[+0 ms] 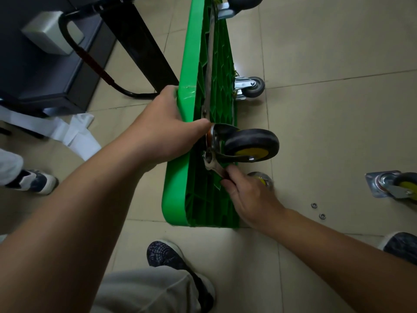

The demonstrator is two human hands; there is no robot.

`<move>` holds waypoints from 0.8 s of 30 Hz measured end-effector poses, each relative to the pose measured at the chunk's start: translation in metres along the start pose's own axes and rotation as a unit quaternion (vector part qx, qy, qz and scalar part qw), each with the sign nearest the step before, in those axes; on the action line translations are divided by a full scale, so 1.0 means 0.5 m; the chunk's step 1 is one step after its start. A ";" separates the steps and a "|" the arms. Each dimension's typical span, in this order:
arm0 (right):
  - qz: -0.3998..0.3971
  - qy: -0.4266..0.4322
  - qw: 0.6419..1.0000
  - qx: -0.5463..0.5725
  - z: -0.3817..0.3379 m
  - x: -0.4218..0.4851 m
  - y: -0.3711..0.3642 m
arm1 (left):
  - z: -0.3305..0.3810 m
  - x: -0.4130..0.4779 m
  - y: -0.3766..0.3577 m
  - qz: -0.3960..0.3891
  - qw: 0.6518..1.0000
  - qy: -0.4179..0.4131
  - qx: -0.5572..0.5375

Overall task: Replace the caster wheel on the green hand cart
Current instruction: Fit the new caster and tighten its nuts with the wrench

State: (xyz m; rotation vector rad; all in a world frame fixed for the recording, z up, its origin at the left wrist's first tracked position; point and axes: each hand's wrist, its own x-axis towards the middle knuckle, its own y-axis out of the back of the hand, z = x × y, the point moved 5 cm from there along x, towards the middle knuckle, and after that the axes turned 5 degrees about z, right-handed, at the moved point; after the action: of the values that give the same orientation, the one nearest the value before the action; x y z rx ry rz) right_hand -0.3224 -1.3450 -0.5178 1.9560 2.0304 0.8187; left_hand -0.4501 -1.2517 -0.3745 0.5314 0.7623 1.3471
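Observation:
The green hand cart (191, 71) stands on its long edge on the tiled floor, ribbed underside facing right. My left hand (167, 127) grips the cart's upper edge, thumb beside the mounting plate of a black caster with a yellow hub (252, 145). My right hand (246, 193) holds a metal wrench (211, 164) whose head sits on a bolt at that plate. A loose caster (397, 186) with a yellow hub lies on the floor at the right edge.
Two small washers (317, 210) lie on the floor near the loose caster. A grey caster (253, 86) is mounted farther along the cart. Black furniture with a cable (94, 62) stands at left, white paper (72, 132) beside it. Shoes surround the cart's near end.

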 end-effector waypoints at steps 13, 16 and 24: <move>-0.076 -0.122 0.975 0.168 -0.062 -0.051 -0.027 | -0.001 0.000 0.001 0.004 1.000 -0.002 -0.011; -0.110 -0.188 0.945 0.243 -0.109 -0.070 -0.014 | -0.001 -0.001 0.003 0.005 1.000 -0.001 -0.014; -0.126 -0.329 0.844 0.405 -0.227 -0.099 0.033 | 0.000 -0.003 -0.001 0.010 1.000 -0.003 -0.019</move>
State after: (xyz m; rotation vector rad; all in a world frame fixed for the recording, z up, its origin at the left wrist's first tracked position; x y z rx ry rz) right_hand -0.3613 -1.4216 -0.4268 1.8106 2.2215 -0.8248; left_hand -0.4496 -1.2533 -0.3745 0.5141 0.7266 1.3762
